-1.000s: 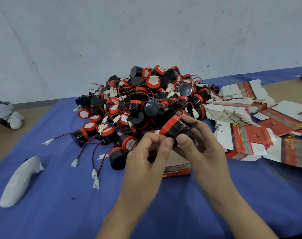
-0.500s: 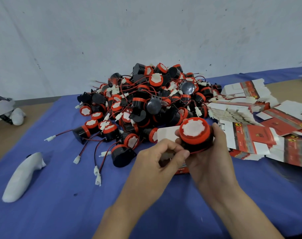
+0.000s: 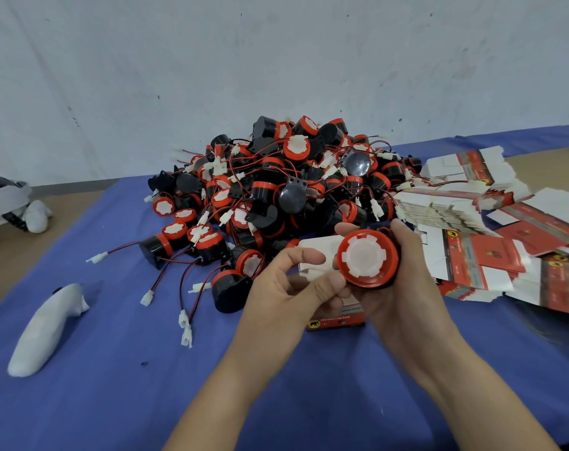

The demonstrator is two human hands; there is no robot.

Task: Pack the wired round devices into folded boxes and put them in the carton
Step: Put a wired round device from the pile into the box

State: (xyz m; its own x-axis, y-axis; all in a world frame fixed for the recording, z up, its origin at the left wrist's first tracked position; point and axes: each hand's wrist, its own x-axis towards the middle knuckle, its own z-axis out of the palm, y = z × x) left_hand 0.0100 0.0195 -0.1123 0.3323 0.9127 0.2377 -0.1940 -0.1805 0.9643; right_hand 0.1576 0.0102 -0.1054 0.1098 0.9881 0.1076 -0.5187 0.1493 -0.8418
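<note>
**Desk:** What do you have, and why is it held that way?

**Operator:** I see a person at a table with a blue cloth (image 3: 114, 385). The right hand (image 3: 406, 288) is clamped round one device (image 3: 366, 258) and holds it up off the table, just over a box (image 3: 337, 319). The face is tilted up at my camera. I read that as lining it up with the box mouth, where the white flap (image 3: 315, 252) stands open behind it.

**Desk:** And the left hand?

**Operator:** The left hand (image 3: 286, 288) is beside the device, with thumb (image 3: 328, 284) and forefinger (image 3: 304, 255) apart and nothing between them. My guess is that it waits to tuck the wire or steady the box.

**Desk:** Describe the device.

**Operator:** It has a short black drum body. A red rim surrounds a white notched disc on the face. Its wire is hidden by the palm.

**Desk:** And the supply?

**Operator:** The pile (image 3: 276, 196) of devices sits just beyond the hands, its red and black wires tangled. The flats (image 3: 471, 265), red and white, are stacked to the right within easy reach. No carton is in my view.

**Desk:** Any progress to report?

**Operator:** I judge this device is not yet boxed.
</note>
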